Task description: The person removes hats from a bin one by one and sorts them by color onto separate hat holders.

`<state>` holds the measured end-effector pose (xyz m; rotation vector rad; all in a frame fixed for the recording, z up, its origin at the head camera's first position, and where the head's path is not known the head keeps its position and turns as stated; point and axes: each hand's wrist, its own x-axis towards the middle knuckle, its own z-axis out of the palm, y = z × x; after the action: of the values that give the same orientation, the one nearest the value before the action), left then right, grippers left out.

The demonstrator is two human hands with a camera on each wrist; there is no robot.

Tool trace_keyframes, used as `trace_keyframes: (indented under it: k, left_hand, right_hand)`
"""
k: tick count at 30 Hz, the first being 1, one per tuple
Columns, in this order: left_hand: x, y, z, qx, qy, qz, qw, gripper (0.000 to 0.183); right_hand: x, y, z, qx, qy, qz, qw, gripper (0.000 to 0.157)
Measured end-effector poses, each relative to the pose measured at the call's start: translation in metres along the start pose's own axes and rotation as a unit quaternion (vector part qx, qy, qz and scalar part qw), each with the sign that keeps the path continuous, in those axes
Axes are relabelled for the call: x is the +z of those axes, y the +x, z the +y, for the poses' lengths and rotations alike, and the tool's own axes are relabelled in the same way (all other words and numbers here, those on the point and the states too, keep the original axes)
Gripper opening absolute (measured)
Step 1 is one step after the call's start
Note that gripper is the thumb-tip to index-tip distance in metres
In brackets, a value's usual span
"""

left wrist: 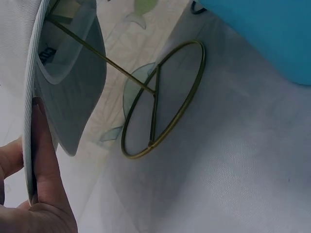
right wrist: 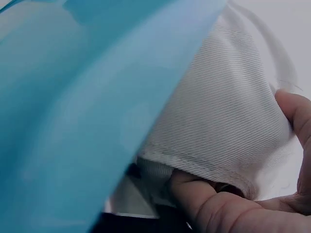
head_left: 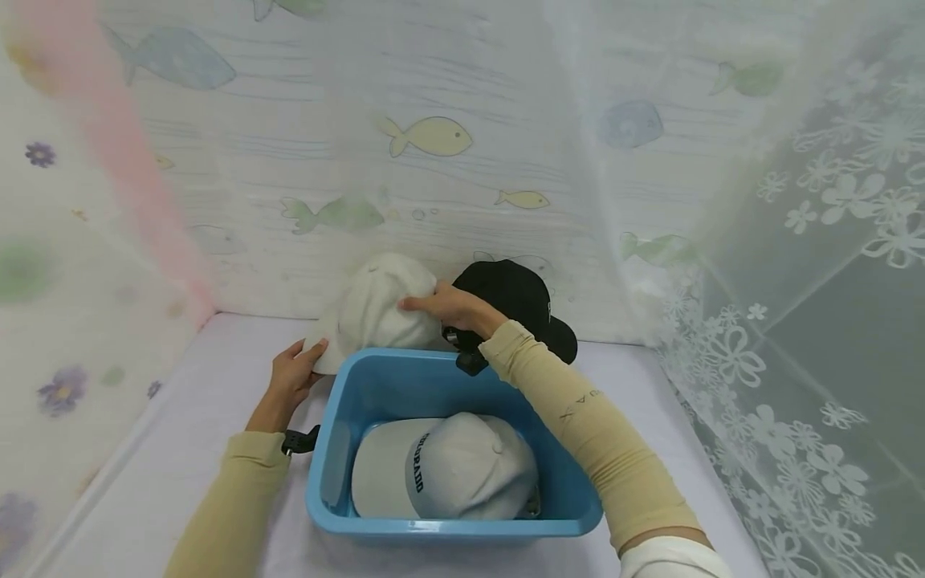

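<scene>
White cap (head_left: 376, 309): cotton twill, pale brim, standing on a thin brass wire stand (left wrist: 160, 97) at 12 o'clock behind the blue tub (head_left: 328, 449), just beside a black cap (head_left: 520, 301) at its 3 o'clock. Left hand (head_left: 292, 377): grip narrow, thumb and fingers pinching the brim edge at the cap's 8 o'clock; the left wrist view shows the thumb (left wrist: 46, 160) laid flat along the brim's rim. Right hand (head_left: 451, 309): grip closed over the crown's right side at 3 o'clock, thumb tucked under the lower hem, fingers spread on the fabric. Blue tub: open, on the lilac surface (head_left: 181, 433), already holding one grey cap (head_left: 444, 470) with dark lettering, brim toward 9 o'clock. Handling note, as a judgement: the cap likely comes off cleanest if both hands rise together straight up along the stand's rod, so the wire does not snag the lining or tip; the crown is soft and will crease under a hard squeeze, so a light hold suits. The black cap's closeness calls for care at the right elbow side.
</scene>
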<state>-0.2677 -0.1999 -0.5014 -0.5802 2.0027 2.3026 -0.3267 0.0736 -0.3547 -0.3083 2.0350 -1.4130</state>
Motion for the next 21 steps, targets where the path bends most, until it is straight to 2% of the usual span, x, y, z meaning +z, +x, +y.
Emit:
trace_keyframes:
  k: [6,14,21]
  left_hand:
    - [-0.002,-0.002,0.000,0.001,0.000,0.005,1.0000,0.066]
    - [-0.004,-0.007,0.006,0.033,0.012,-0.003,0.9994,0.066]
    - [-0.007,-0.009,0.014,0.026,0.019,-0.003,0.9995,0.067]
  right_hand:
    - [-0.002,0.001,-0.002,0.006,-0.020,0.009,1.000,0.062]
    - [-0.005,0.002,-0.010,0.004,0.019,0.064,0.998,0.070]
    - [-0.005,0.004,-0.009,0.030,0.028,0.073,0.996,0.095]
